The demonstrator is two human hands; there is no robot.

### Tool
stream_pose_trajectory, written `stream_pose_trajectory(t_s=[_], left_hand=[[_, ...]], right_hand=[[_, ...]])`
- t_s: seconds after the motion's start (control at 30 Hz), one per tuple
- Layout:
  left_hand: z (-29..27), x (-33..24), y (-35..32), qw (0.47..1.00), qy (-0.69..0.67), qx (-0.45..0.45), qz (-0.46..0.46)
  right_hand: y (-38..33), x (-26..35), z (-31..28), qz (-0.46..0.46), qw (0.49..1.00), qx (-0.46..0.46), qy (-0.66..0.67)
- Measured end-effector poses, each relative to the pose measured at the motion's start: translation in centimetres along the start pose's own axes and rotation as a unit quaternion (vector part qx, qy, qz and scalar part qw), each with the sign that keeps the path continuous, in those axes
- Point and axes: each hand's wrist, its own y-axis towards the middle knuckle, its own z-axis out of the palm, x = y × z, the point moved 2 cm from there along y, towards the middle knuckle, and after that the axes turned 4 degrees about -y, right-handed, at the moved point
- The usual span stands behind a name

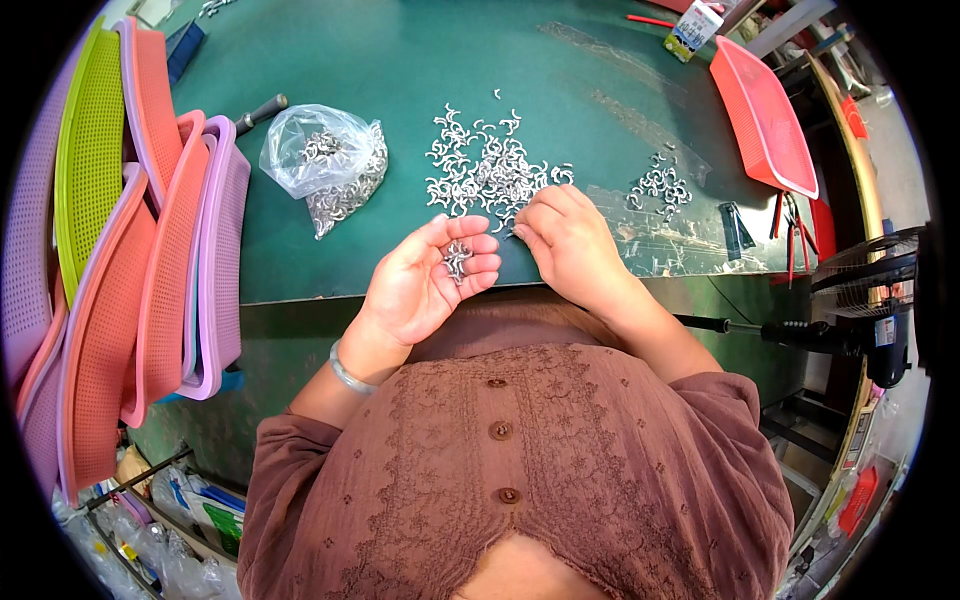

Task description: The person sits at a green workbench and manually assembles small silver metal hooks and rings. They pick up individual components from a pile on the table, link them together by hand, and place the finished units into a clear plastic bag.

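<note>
Curved metal pieces [500,178], shiny, lie heaped on a smooth green tabletop [400,60] beyond the left hand [412,285], its upturned, unfolded palm cradling several; the right hand [572,240] curls at their edge, grip unclear.

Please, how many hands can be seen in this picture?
2. The left hand is palm up, with small metal pieces lying in it. The right hand is at the near right edge of the large heap. No other hands are visible.
</note>
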Motion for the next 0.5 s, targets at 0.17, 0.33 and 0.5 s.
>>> stream_pose_trajectory(t_s=[0.17,0.33,0.5], left_hand=[[1.3,0.1,-0.4,0.987,0.131,-0.089,-0.016],[1.7,0.2,-0.3,0.990,0.119,-0.053,-0.056],[1.9,0.3,-0.3,0.991,0.100,-0.058,-0.067]], right_hand=[[0.7,0.8,-1.0,-0.067,0.990,-0.036,0.118],[1.0,1.4,-0.7,-0.095,0.985,-0.045,0.139],[0.9,1.2,-0.5,-0.074,0.984,-0.055,0.151]])
